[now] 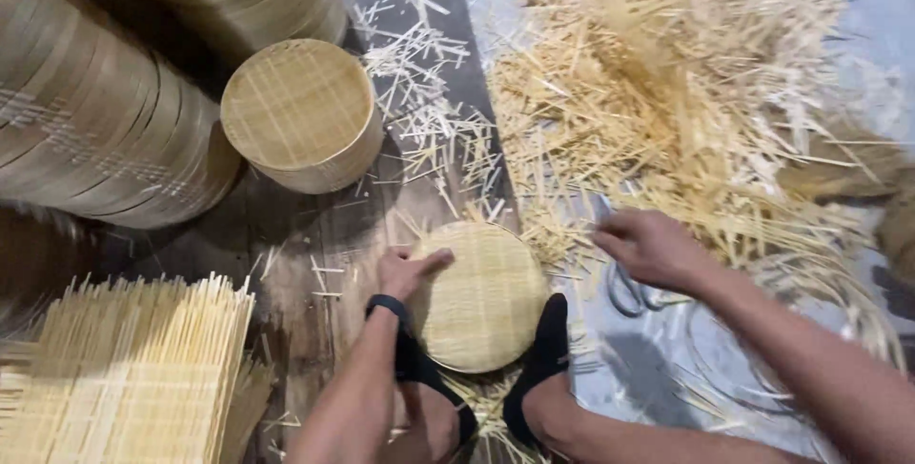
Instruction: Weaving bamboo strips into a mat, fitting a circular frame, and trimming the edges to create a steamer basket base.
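Bamboo everywhere I look. Far left, I see tall stacks of finished steamer rings (105, 131) lying on their sides, and near left a woven mat of slats (124, 369) with untrimmed ends sticking up. Just right of the stacks sits one round woven lid (303, 113), edges clean, which I'd judge done. Centre and near, the round woven disc (481, 297) is pinned between two dark-socked feet (543, 359); my left hand (408, 272) lies flat on its left rim, fingers spread, gripping nothing. I'd call this disc mid-way: woven and cut round, no hoop on it yet. Right of it, my right hand (648, 247) closes over something thin at the edge of the big heap of offcuts (667, 92); I cannot tell what. Thin loops of strip (648, 302) lie just beneath.
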